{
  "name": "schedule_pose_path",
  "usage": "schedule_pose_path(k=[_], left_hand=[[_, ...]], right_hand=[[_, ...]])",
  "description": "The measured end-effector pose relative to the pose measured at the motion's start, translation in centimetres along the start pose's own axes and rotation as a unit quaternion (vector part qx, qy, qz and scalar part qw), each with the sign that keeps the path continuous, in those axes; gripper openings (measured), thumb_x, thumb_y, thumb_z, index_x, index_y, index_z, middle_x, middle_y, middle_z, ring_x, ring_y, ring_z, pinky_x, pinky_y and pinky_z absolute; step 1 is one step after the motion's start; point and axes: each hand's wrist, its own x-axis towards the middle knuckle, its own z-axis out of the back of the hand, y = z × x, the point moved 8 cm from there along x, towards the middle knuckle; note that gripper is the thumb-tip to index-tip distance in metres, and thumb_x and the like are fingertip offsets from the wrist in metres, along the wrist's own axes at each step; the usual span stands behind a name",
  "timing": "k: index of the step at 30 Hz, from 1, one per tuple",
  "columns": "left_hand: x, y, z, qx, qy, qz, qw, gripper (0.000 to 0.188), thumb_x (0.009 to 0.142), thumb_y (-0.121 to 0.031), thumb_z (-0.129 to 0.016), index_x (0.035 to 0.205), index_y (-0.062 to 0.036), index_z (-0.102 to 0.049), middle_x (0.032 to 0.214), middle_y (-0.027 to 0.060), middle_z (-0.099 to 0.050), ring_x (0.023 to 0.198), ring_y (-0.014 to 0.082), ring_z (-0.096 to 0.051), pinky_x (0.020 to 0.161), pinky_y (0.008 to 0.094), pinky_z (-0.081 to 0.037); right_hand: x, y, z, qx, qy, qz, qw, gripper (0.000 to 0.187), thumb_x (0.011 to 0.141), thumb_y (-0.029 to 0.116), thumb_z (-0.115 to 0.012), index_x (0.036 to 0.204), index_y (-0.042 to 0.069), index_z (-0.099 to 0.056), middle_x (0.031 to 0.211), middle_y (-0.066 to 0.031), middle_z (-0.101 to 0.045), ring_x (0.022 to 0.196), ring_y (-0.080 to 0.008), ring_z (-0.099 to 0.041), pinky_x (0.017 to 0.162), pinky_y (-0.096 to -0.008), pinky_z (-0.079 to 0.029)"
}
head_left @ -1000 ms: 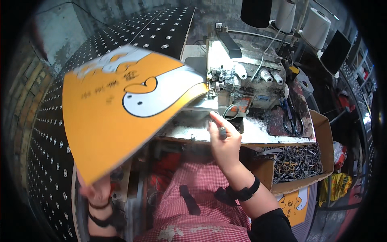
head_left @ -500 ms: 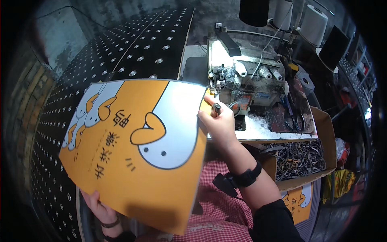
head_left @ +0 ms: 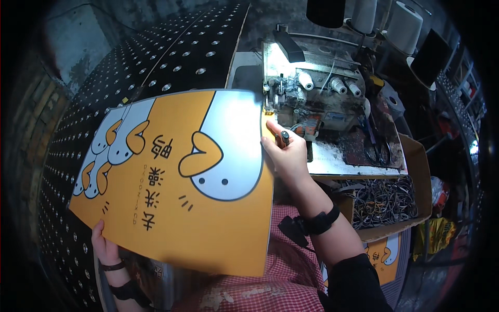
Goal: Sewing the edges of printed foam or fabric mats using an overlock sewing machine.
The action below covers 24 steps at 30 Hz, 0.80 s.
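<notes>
A large orange mat [head_left: 223, 234] printed with white ducks spans the middle of the view, its top right corner at the needle area of an overlock sewing machine [head_left: 322, 99]. My left hand [head_left: 106, 247] grips the mat's lower left edge, fingers partly hidden beneath it. My right hand [head_left: 288, 156] is closed at the mat's right edge, just below the machine's lit needle area. A small dark tool [head_left: 285, 138] sticks up from the right hand; its kind is hidden by the fingers.
Scissors [head_left: 382, 151] lie on the machine's table. Below it on the right stands a cardboard box [head_left: 418, 182] of trimmed strips [head_left: 384, 203]. More printed mats [head_left: 387, 260] are stacked lower right. Thread cones [head_left: 404, 26] stand behind. A black, stud-covered surface [head_left: 179, 57] spreads left.
The mat has turned slightly, with its lower edge swinging up and right, and now lies flatter. My left hand has moved up and left with it. The right hand stays by the right edge.
</notes>
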Motion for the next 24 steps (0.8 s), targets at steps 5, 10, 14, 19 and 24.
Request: schedule_pose_path(k=[5,10,14,19,24], left_hand=[[2.7,1.2,-3.4,-0.002,0.001,0.024,1.000,0.039,0.087,-0.004,-0.039,0.125,0.0039,-0.035,0.123,0.0159,-0.046,0.113,0.0268,-0.046,0.096,0.0366,-0.039],[7.3,0.7,-4.6,0.117,0.104,-0.003,0.988,0.034,0.088,-0.005,-0.039,0.121,0.0060,-0.038,0.119,0.0170,-0.047,0.110,0.0266,-0.048,0.095,0.0356,-0.041],[10.7,0.8,-6.7,0.152,0.101,-0.034,0.983,0.033,0.087,-0.003,-0.039,0.119,0.0066,-0.038,0.118,0.0175,-0.048,0.110,0.0280,-0.048,0.095,0.0366,-0.040],[14.4,2.3,-9.6,0.018,0.045,0.041,0.998,0.034,0.085,0.000,-0.041,0.118,0.0068,-0.039,0.117,0.0179,-0.049,0.109,0.0288,-0.048,0.096,0.0369,-0.040],[16.7,2.1,-13.1,0.148,0.069,-0.065,0.984,0.032,0.083,0.002,-0.041,0.115,0.0063,-0.042,0.115,0.0178,-0.049,0.108,0.0289,-0.049,0.094,0.0363,-0.041]], right_hand=[[-2.3,0.7,0.5,0.002,0.020,-0.032,0.999,0.042,0.075,0.011,-0.062,0.114,-0.004,-0.054,0.056,0.0068,-0.046,0.053,0.0003,-0.040,0.053,-0.0166,-0.037],[-3.8,0.8,0.6,0.047,0.041,-0.052,0.997,0.040,0.077,0.009,-0.061,0.114,-0.003,-0.053,0.062,0.0059,-0.050,0.057,0.0005,-0.043,0.055,-0.0159,-0.039],[-4.7,0.8,0.6,0.058,0.049,-0.069,0.995,0.039,0.078,0.008,-0.061,0.114,-0.002,-0.054,0.068,0.0035,-0.054,0.059,-0.0005,-0.047,0.057,-0.0160,-0.041],[-5.6,1.2,0.9,0.049,0.052,-0.074,0.995,0.037,0.078,0.007,-0.062,0.113,-0.002,-0.055,0.070,0.0017,-0.056,0.061,-0.0015,-0.050,0.059,-0.0165,-0.043],[-5.4,1.6,1.2,0.066,0.026,-0.042,0.997,0.028,0.077,0.006,-0.063,0.104,-0.001,-0.060,0.074,-0.0011,-0.059,0.065,-0.0044,-0.054,0.061,-0.0179,-0.045]])
